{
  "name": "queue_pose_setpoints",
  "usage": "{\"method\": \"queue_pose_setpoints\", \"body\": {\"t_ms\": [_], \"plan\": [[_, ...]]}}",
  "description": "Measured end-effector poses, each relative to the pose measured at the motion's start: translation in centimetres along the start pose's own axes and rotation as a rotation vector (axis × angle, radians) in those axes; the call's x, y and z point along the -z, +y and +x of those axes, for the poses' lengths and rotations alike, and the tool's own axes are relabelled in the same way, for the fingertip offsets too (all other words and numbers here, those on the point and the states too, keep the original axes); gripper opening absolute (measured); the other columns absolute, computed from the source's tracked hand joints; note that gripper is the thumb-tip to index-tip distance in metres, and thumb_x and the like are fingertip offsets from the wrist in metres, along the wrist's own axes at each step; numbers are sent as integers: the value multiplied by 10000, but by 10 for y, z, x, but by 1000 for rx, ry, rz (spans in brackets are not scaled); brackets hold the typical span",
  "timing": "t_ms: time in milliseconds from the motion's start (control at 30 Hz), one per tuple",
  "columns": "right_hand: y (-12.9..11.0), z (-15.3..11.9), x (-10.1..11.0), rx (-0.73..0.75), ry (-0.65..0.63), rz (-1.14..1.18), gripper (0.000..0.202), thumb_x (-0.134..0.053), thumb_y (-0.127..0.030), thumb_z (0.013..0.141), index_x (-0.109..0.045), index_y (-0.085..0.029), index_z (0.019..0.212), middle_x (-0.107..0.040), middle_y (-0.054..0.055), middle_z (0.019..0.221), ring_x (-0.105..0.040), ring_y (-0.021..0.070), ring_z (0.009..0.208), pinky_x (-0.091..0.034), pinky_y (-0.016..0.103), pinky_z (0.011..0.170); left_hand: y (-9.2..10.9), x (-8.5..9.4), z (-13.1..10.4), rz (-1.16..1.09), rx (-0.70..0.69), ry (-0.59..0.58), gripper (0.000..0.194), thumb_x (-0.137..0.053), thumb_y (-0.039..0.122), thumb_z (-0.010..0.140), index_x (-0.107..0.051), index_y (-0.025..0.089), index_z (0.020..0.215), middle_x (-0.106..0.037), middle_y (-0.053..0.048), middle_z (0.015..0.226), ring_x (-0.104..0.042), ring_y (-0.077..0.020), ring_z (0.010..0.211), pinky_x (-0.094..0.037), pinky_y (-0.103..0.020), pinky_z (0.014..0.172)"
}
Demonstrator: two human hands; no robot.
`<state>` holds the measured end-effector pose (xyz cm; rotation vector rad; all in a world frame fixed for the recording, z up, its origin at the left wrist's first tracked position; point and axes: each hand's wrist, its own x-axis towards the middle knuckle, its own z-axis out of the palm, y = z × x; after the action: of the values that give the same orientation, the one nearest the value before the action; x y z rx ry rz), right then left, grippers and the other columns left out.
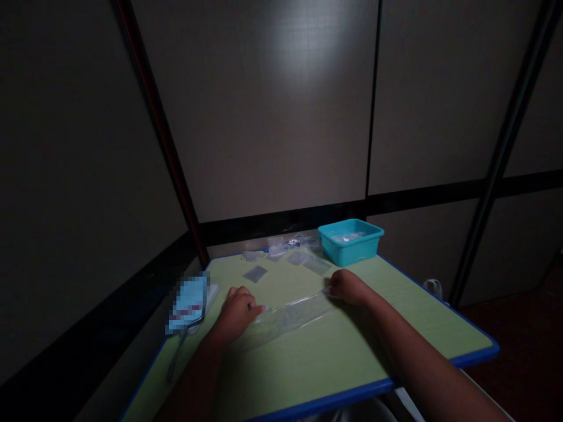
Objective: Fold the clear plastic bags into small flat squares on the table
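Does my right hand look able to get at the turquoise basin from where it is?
Probably yes: the right hand is close in front of the turquoise basin, with nothing visible between them, though it appears to be pinching the clear plastic.

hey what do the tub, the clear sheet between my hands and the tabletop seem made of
Tub: probably moulded plastic, satin, from its rounded, evenly turquoise form. Sheet: likely plastic film, glossy; it glints and green shows through. Tabletop: perhaps laminate, smooth, low-sheen, judging by its even green.
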<state>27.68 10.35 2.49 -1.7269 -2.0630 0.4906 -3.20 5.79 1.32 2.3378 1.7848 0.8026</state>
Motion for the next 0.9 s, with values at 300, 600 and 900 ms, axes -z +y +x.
{"method": "queue_pose_setpoints", "body": {"t_ms": [300,600,900], "plan": [[0,0,0,18,23,5,79,-630,-190,624,-630,-127,673,-640,37,655,-527,122,589,-314,195,494,3,2,-1,-13,-25,-21,299,-604,441,685,-551,197,520,-554,-17,700,-466,-195,808,-349,-282,721],[3,2,-1,24,25,1,63,-601,-151,642,-631,-126,690,-642,44,668,-538,126,608,-317,195,504,1,4,0,5,-29,-4,209,-571,337,712,-560,200,554,-559,-17,712,-466,-201,814,-350,-293,731],[5,4,-2,35,52,6,58,-599,-159,668,-634,-127,702,-650,56,692,-545,136,622,-321,206,525,0,5,3,82,-58,95,250,-502,349,771,-553,206,573,-560,-21,690,-480,-199,777,-346,-309,747]]}}
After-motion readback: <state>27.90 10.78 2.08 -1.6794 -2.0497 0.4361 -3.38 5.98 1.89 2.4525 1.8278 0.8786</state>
